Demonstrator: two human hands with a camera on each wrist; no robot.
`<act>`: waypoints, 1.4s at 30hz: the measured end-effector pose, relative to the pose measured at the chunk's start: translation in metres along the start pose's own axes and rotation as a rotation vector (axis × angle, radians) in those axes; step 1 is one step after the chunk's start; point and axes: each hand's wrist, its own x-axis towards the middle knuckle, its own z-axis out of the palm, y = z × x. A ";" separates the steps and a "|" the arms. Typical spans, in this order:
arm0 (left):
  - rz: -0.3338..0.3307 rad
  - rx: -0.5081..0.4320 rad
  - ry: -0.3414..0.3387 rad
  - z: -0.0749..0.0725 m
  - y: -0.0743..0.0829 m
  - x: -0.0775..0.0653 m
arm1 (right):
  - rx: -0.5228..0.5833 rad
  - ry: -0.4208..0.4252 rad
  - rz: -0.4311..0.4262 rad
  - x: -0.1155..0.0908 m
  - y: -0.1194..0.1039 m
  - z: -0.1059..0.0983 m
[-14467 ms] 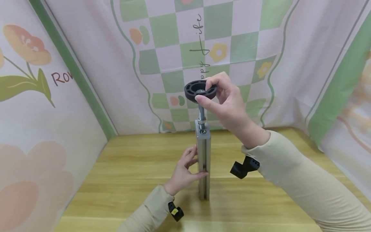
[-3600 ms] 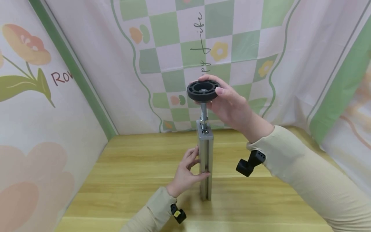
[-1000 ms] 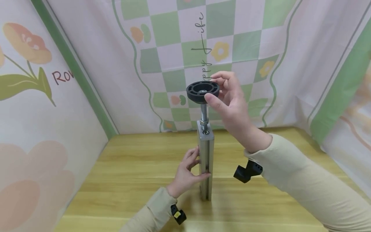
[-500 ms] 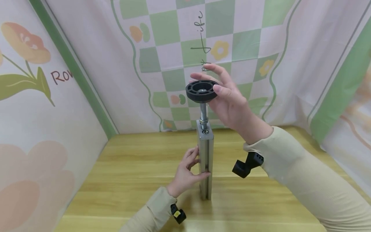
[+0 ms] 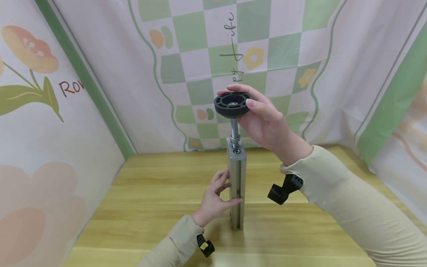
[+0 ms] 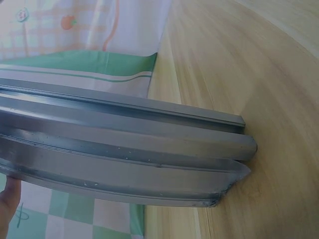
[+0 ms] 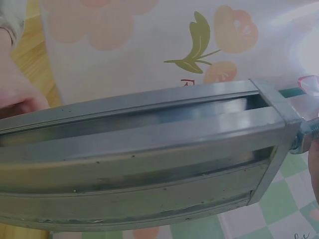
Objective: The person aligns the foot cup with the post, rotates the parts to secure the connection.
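An aluminium profile (image 5: 237, 185) stands upright on the wooden table in the head view. My left hand (image 5: 213, 203) grips its lower half, thumb across the near face and fingers along the left side. Out of its capped top rises a threaded rod (image 5: 234, 128) with a nut (image 5: 235, 140) low on it. The rod carries a round black levelling foot (image 5: 230, 112), ribbed side up. My right hand (image 5: 267, 122) holds this foot, thumb on the right rim, fingers round the far side. The left wrist view shows the profile's grooved lower end (image 6: 149, 144) at the table.
Wood-grain table (image 5: 150, 185) surrounds the profile. Behind it hangs a green-and-white checked curtain (image 5: 190, 33); a flower-printed panel (image 5: 33, 137) borders the left side. Each wrist wears a small black camera, one under the right sleeve (image 5: 280, 193).
Half a second ago my right fingers were lifted and spread behind the foot; now they lie against its far side. A second ago the hand was farther right. My left hand and the profile stay put.
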 end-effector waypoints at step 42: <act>-0.025 -0.006 -0.009 0.000 0.000 0.000 | -0.283 0.223 -0.044 -0.002 -0.007 0.015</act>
